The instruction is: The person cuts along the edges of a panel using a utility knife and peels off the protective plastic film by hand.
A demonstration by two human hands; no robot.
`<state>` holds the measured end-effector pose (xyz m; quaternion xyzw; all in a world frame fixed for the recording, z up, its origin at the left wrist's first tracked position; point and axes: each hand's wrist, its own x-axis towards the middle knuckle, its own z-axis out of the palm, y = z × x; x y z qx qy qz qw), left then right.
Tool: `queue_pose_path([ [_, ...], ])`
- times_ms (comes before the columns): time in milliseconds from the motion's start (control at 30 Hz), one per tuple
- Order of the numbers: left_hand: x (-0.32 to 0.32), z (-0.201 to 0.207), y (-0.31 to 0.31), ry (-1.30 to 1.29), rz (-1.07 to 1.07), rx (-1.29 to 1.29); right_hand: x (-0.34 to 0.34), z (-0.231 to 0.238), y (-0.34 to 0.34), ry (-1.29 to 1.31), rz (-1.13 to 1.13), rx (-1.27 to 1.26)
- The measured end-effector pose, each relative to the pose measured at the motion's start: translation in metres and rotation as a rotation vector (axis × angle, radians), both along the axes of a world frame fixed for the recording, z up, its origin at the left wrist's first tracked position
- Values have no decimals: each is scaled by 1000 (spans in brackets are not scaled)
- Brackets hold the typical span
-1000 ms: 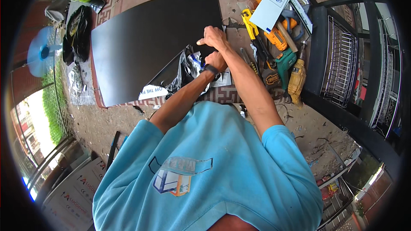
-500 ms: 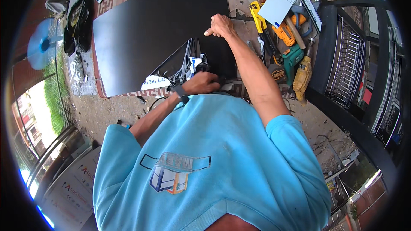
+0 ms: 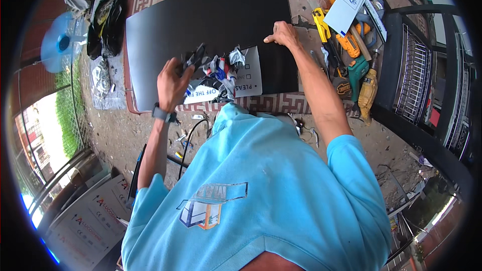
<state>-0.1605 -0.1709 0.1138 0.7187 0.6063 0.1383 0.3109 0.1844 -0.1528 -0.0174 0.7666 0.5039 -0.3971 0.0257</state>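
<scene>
A large dark, glossy flat panel [image 3: 211, 15] lies in front of me. Along its near edge a printed protective film [image 3: 253, 78] shows white with dark print, crumpled and lifted in the middle into a silver, red and blue bunch. My left hand [image 3: 173, 80], with a dark band on its wrist, is raised over the panel's near left part. Its fingers are closed on a dark crumpled piece of the film [image 3: 196, 56]. My right hand [image 3: 282, 35] rests as a closed fist on the panel by its right edge, thumb sticking out to the left. Its curled fingertips are hidden.
Right of the panel lie a yellow-handled tool [image 3: 321, 22], an orange power tool [image 3: 347, 44], a green power tool [image 3: 357, 70] and a yellow one [image 3: 368, 93]. A black frame with wire racks [image 3: 411, 85] stands far right. A black bag [image 3: 106, 25] and blue fan [image 3: 63, 42] are left.
My left hand has moved up and left from the near edge, carrying film, and more of the white printed film shows. My right hand stays by the panel's right edge. The view has shifted.
</scene>
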Motion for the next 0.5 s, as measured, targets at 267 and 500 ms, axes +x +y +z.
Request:
queue_pose_path([
  [267, 111, -110, 20, 212, -592, 267, -57, -35, -57, -196, -318, 658],
  [500, 108, -150, 40, 213, -655, 52, -100, -42, -60, -557, -419, 776],
])
